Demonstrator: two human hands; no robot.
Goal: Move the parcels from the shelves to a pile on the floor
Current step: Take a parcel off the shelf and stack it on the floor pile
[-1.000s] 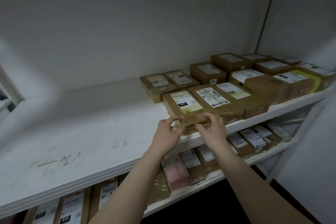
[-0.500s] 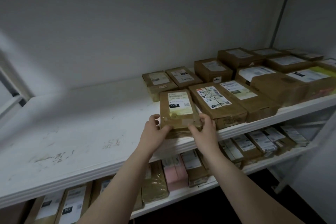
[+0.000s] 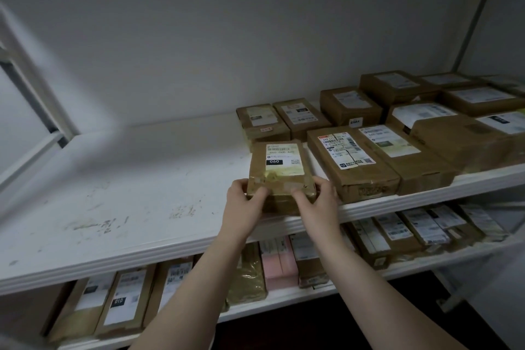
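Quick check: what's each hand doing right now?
Left hand: gripping the near left corner of the 060 parcel.
Right hand: gripping its near right corner.

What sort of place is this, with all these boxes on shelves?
Probably a parcel storeroom or courier pickup point. The white shelf holds rows of labelled brown boxes, like the barcoded box. The left hand and right hand grip the 060 parcel; more parcels fill the lower shelf.
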